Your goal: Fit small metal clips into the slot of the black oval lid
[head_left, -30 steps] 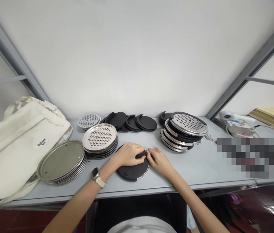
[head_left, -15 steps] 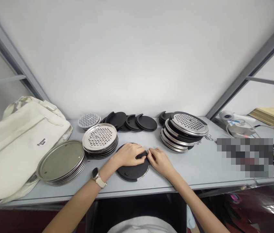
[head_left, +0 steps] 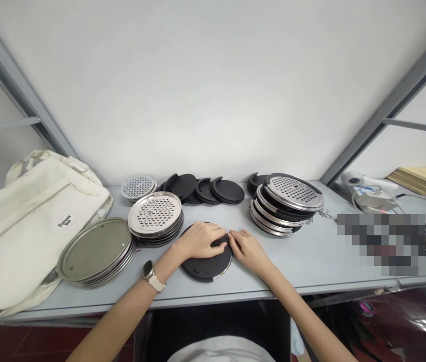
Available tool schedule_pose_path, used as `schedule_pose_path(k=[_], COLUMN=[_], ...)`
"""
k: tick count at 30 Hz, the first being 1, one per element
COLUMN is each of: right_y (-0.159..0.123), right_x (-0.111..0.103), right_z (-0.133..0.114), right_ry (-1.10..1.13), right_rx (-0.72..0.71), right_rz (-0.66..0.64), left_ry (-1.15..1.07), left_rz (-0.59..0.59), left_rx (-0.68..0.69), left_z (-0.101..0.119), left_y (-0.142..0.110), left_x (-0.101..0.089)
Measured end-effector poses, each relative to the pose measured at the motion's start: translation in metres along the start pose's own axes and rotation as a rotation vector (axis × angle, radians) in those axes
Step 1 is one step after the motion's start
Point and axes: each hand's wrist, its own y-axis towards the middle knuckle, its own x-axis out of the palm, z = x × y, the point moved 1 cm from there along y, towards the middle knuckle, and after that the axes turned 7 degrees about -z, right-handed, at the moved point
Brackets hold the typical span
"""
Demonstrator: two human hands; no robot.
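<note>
My left hand (head_left: pixel 198 240) lies over the top of a round black rubber disc (head_left: pixel 205 268), whose lower right edge shows a thin steel rim. My right hand (head_left: pixel 248 251) presses in from the right, and its fingertips meet the left hand's at the disc's edge. A small dark part of the disc (head_left: pixel 220 242) shows between them. A stack of perforated steel plates (head_left: pixel 154 213) stands just beyond my left hand. A taller, looser stack of steel-rimmed plates (head_left: pixel 293 193) sits to the right.
Loose black discs (head_left: pixel 228 191) lie along the wall behind the grey shelf (head_left: pixel 311 269). A white canvas bag (head_left: pixel 35 221) and a stack of plain steel discs (head_left: pixel 95 251) fill the left. A white device with cables (head_left: pixel 367 198) and yellowish papers (head_left: pixel 424 181) lie far right.
</note>
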Motion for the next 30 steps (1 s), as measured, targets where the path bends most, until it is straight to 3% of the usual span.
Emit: schedule_pose_path(k=[30], right_y=[0.0000], right_x=[-0.0011], right_z=[-0.0005], right_ry=[-0.026], right_rx=[0.010], right_rz=[-0.009], left_ry=[-0.025], left_rz=[0.011], left_rx=[-0.012], left_z=[-0.0009], left_y=[-0.0003], left_x=[0.0002])
